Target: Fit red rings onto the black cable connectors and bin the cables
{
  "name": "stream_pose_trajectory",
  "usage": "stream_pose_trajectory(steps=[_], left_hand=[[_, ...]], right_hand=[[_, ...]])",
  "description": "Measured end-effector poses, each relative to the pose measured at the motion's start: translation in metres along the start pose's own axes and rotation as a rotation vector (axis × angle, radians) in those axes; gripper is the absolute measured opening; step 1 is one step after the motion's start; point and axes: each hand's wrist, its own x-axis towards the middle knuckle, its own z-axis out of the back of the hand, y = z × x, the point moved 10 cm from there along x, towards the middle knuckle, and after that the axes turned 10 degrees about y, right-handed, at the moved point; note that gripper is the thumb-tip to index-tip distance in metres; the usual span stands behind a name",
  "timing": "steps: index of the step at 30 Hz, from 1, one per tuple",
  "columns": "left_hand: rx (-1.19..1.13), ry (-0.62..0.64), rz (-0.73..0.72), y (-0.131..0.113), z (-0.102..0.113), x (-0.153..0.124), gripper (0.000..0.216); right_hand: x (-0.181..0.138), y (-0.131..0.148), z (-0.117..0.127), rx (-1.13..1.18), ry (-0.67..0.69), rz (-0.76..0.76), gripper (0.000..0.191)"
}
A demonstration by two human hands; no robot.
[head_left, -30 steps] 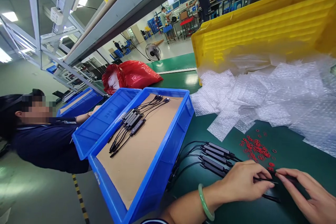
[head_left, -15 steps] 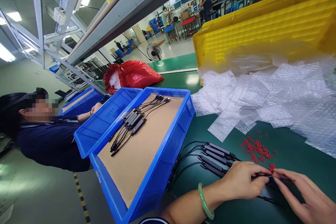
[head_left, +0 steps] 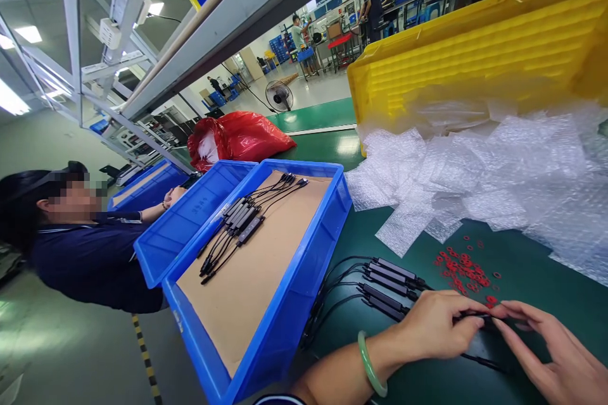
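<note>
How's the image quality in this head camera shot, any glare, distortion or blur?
Head view: wide-angle distortion tilts and bends the shelf frame; ceiling lights blow out; glare whitens the bubble wrap; the hands and the black cable pinched between them stay fairly sharp; soft shadows only.

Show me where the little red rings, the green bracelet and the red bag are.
red rings (head_left: 463, 267), head view, middle of the scattered pile.
green bracelet (head_left: 369, 367), head view, band on the wrist.
red bag (head_left: 247, 135), head view, its bulging side.
</note>
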Motion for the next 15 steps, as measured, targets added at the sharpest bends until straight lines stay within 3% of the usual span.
stream_pose_trajectory(steps=[4, 15], left_hand=[[0.007, 0.011, 0.003, 0.000, -0.001, 0.000, 0.039], [-0.022, 0.064, 0.047, -0.011, 0.005, -0.002, 0.038]], right_hand=[[-0.001, -0.007, -0.005, 0.093, 0.020, -0.074, 0.054], [-0.002, -0.004, -0.002, 0.079, -0.015, -0.057, 0.052]])
